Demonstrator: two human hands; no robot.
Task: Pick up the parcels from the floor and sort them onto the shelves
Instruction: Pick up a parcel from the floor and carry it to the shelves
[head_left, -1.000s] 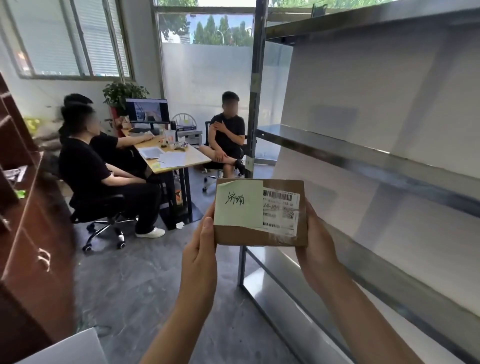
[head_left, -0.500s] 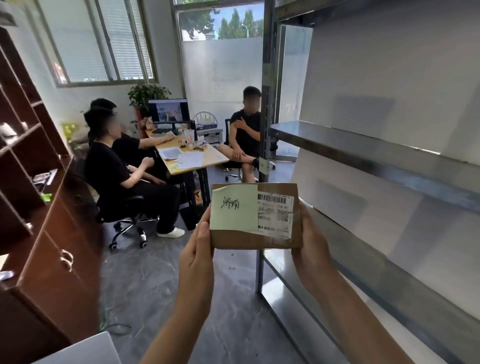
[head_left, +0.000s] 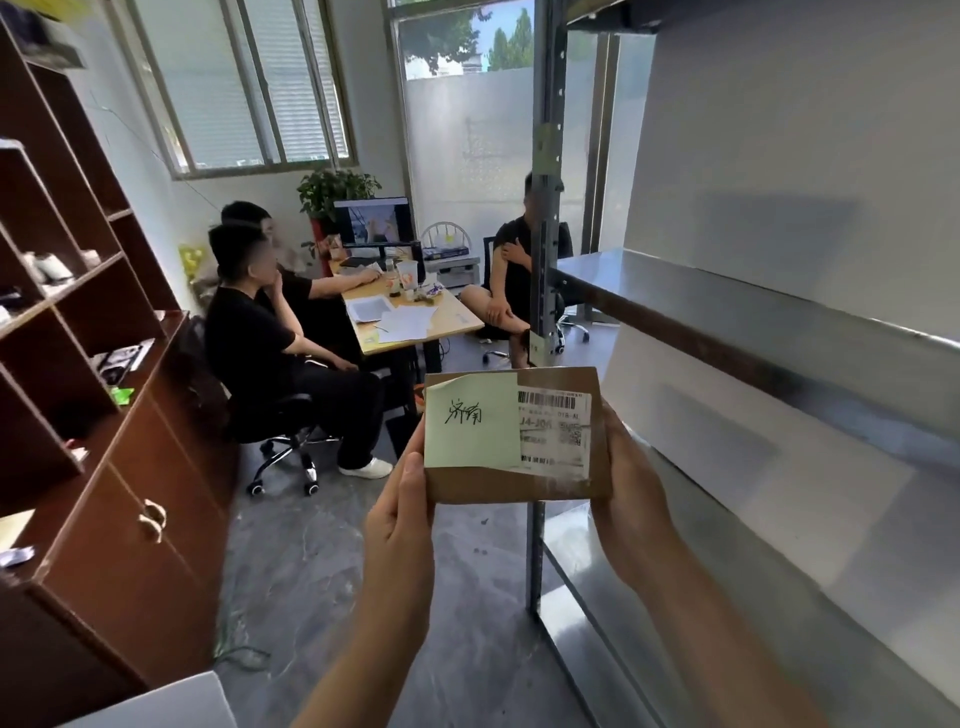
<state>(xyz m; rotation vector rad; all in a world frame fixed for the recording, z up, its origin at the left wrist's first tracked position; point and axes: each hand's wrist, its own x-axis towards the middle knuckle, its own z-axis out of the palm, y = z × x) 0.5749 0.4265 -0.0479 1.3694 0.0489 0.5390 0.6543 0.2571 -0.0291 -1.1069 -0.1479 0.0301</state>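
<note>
I hold a small brown cardboard parcel (head_left: 511, 483) up in front of me, its face toward the camera. A pale green note with handwriting and a white barcode label are stuck on it. My left hand (head_left: 402, 525) grips its left edge and my right hand (head_left: 631, 512) grips its right edge. The metal shelf unit (head_left: 727, 322) stands to the right, with its upright post just behind the parcel. The shelf boards in view are bare.
A brown wooden cabinet (head_left: 98, 441) with open compartments lines the left side. Three people sit around a desk (head_left: 410, 325) with a monitor at the back of the room. Grey floor (head_left: 311, 587) lies between cabinet and shelves. A white box corner (head_left: 156, 701) shows at bottom left.
The view has turned left, so more of the cabinet shows and the shelf post has slid right. The parcel stays held between both hands.
</note>
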